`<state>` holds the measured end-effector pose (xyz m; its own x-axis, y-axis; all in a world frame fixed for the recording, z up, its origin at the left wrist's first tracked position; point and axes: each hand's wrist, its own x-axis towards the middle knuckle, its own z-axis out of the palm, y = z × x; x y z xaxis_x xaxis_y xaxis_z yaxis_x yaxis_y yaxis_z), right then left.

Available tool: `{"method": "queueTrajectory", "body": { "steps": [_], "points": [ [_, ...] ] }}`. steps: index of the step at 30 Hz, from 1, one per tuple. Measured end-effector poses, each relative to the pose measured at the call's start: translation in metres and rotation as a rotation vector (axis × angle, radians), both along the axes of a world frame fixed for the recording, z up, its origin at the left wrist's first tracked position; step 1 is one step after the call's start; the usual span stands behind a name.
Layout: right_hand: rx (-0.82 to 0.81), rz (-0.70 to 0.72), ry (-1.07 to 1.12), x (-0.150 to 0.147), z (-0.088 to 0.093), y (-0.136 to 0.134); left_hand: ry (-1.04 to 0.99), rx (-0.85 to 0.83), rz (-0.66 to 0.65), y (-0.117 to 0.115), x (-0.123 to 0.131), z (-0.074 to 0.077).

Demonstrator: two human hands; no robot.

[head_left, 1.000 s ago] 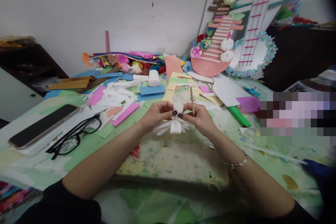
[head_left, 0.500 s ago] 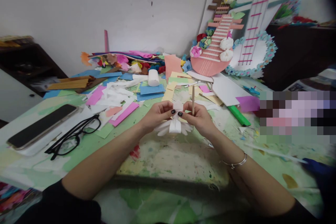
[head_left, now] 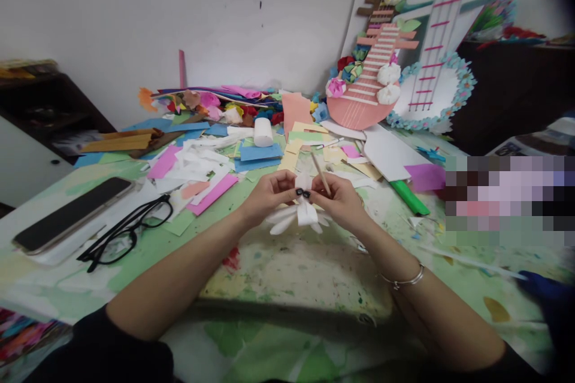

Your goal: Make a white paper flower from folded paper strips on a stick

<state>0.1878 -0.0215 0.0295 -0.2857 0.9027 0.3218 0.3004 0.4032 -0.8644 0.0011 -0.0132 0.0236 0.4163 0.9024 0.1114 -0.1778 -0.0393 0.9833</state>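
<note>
A white paper flower (head_left: 307, 214) with long, narrow petals hangs from between my two hands, above the front part of the table. My left hand (head_left: 272, 196) pinches the flower's gathered white paper from the left. From the other side my right hand (head_left: 340, 198) pinches the same spot, the two thumbs touching. A thin wooden stick (head_left: 320, 173) is also tucked in my right hand, leaning up and to the left. My fingertips behind the paper are partly hidden.
Eyeglasses (head_left: 128, 232) and a phone (head_left: 74, 214) lie on the left. Behind my hands are a white roll (head_left: 263, 133), blue paper pieces (head_left: 257, 158) and white scraps (head_left: 197, 158). A pink paper guitar (head_left: 366, 102) leans at the back; a green roll (head_left: 409, 197) lies on the right.
The stick in my right hand has tipped from upright to leaning left. My thumbs have come together, and the white flower has turned slightly between my hands.
</note>
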Motion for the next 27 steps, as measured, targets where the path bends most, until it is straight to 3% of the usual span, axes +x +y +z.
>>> {"method": "queueTrajectory", "body": {
  "steps": [4,8,14,27],
  "points": [
    [0.144,-0.015,-0.19,0.005,0.003,0.0,0.053,0.034,0.01,0.002,0.0,-0.001],
    [0.234,0.033,-0.182,0.008,0.006,-0.002,0.104,0.079,0.014,0.003,-0.001,-0.003],
    [0.347,-0.042,-0.271,0.012,0.0,0.001,0.126,0.113,0.055,0.004,0.0,-0.004],
    [0.444,-0.014,-0.38,0.015,0.003,0.001,0.12,0.114,0.071,0.002,0.0,0.0]
  ]
}}
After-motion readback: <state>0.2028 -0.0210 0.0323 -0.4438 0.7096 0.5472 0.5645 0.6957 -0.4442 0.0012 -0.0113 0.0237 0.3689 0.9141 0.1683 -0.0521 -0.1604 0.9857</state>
